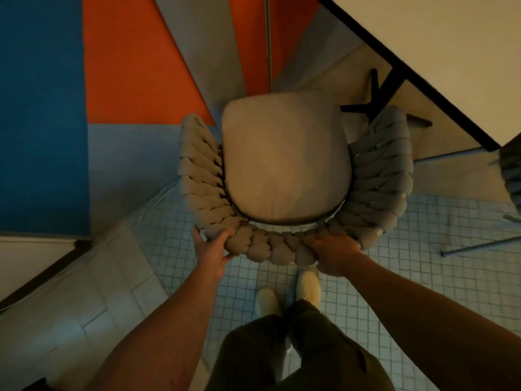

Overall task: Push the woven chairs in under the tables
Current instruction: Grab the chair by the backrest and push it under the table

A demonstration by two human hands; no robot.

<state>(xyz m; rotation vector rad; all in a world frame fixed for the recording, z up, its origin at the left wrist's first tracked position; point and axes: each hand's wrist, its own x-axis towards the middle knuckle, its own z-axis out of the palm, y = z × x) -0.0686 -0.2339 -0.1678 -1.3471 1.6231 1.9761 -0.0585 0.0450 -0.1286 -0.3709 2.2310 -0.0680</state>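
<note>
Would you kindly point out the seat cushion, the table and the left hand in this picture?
seat cushion (pixel 284 156), head view, centre of the pale cushion.
table (pixel 451 52), head view, bare tabletop near its dark edge.
left hand (pixel 212 248), head view, middle of the hand, just below the thumb.

Café, woven chairs (pixel 293 176), table (pixel 439 52), tiled floor (pixel 394 277)

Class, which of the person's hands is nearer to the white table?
Right. The right hand grips the woven chair on the side towards the table; the left hand grips the side away from it.
</note>
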